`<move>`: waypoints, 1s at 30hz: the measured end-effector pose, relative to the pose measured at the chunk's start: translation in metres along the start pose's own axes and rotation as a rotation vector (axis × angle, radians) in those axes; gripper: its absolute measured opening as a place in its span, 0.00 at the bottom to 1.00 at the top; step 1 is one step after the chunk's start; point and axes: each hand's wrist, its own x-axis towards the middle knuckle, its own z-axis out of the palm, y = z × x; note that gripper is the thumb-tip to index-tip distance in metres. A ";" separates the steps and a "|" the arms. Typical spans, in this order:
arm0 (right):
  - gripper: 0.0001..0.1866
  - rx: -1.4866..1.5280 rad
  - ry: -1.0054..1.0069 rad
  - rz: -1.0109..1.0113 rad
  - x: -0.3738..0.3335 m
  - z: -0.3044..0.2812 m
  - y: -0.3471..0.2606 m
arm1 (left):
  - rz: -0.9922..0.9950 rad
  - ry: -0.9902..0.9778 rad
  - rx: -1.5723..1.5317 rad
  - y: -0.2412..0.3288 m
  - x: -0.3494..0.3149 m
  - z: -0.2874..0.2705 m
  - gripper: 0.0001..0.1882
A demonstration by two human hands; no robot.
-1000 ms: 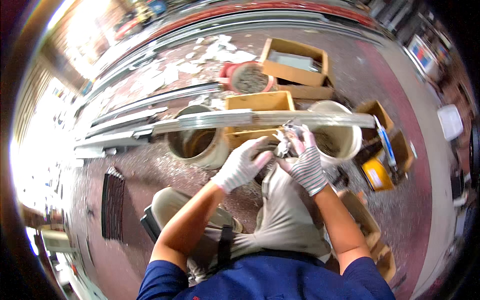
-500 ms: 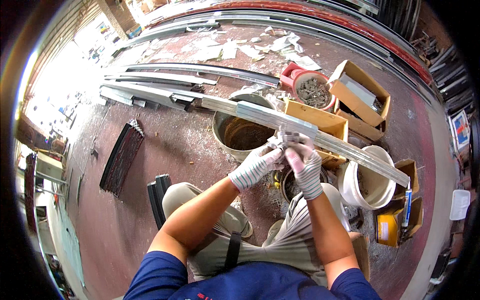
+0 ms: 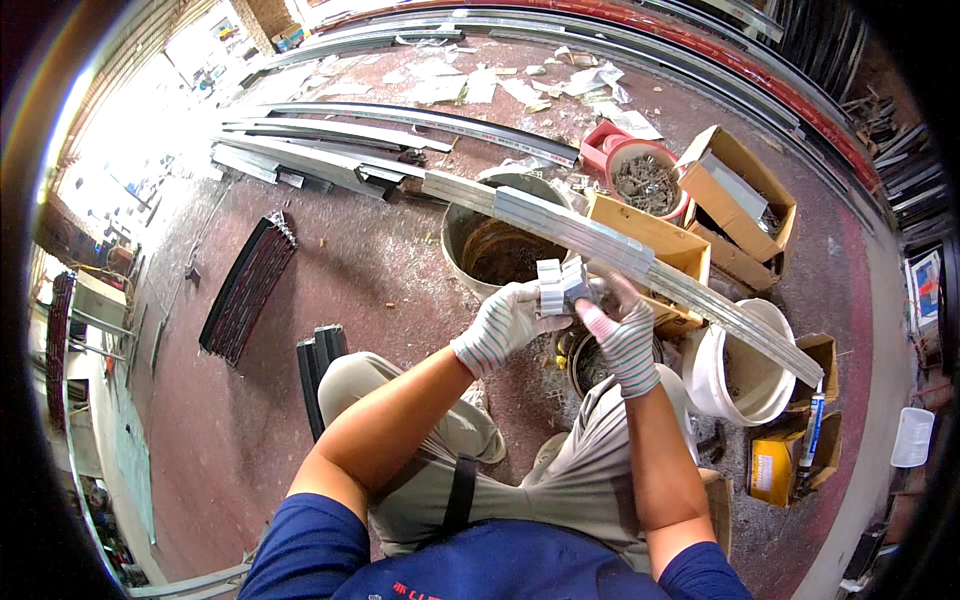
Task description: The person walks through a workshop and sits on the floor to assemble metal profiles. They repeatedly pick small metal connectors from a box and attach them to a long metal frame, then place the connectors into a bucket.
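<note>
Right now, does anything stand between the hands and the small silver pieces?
Nothing visible does: the left hand and the right hand both touch the small silver pieces. The long metal bars lie beyond them, not in between.

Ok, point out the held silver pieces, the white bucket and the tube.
Silver pieces [image 3: 551, 287], head view: left part.
White bucket [image 3: 708, 372], head view: outer wall.
Tube [image 3: 812, 430], head view: middle of body.
</note>
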 end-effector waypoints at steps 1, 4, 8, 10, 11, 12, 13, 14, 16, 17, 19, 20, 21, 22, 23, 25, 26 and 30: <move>0.25 -0.025 0.013 -0.041 -0.002 -0.003 0.009 | 0.001 -0.012 0.016 0.000 0.001 0.008 0.28; 0.20 -0.165 0.044 -0.124 -0.006 -0.002 0.007 | -0.007 -0.034 -0.086 0.002 -0.004 0.014 0.27; 0.19 -0.460 0.040 -0.416 -0.004 -0.003 0.003 | -0.003 0.062 0.024 -0.001 -0.004 0.023 0.28; 0.21 -0.449 0.042 -0.332 -0.004 -0.004 0.006 | -0.016 0.075 0.054 -0.005 0.000 0.018 0.28; 0.22 -0.412 0.045 -0.264 -0.006 -0.004 0.007 | -0.027 0.088 0.063 -0.006 0.002 0.018 0.28; 0.22 -0.376 0.050 -0.196 -0.008 -0.004 0.009 | -0.038 0.100 0.072 -0.007 0.004 0.017 0.28; 0.24 -0.262 0.017 -0.088 -0.011 -0.003 0.010 | -0.011 0.114 0.101 -0.009 0.006 0.017 0.29; 0.30 -0.364 0.012 -0.119 -0.015 0.000 0.000 | 0.013 0.131 0.128 -0.012 0.005 0.020 0.30; 0.38 -0.732 0.072 -0.373 -0.012 0.008 -0.003 | 0.063 0.032 0.177 -0.017 0.011 0.013 0.33; 0.44 -0.801 0.058 -0.301 -0.013 0.008 0.000 | 0.074 -0.002 0.225 -0.021 0.013 0.013 0.34; 0.43 -0.802 0.091 -0.187 -0.016 0.007 0.002 | 0.021 -0.013 0.239 -0.030 0.014 0.012 0.35; 0.42 -0.813 0.089 -0.115 -0.016 0.004 0.000 | -0.034 0.005 0.198 -0.032 0.012 0.018 0.35; 0.40 -0.791 0.102 -0.098 -0.014 0.002 0.004 | -0.046 0.019 0.242 -0.033 0.010 0.020 0.36; 0.40 -0.808 0.100 -0.091 -0.015 -0.003 0.005 | -0.056 0.035 0.287 -0.034 0.009 0.022 0.36; 0.39 -0.796 0.141 -0.056 -0.014 -0.008 0.001 | -0.081 0.046 0.342 -0.032 0.009 0.026 0.37; 0.36 -0.824 0.226 0.009 -0.005 -0.028 -0.011 | -0.126 0.077 0.450 -0.029 0.009 0.030 0.38; 0.32 -0.812 0.326 -0.052 0.006 -0.046 -0.008 | -0.123 0.058 0.472 -0.030 0.013 0.026 0.39; 0.29 -0.969 0.430 0.220 0.049 -0.140 0.018 | -0.104 -0.004 0.578 -0.032 0.018 0.021 0.41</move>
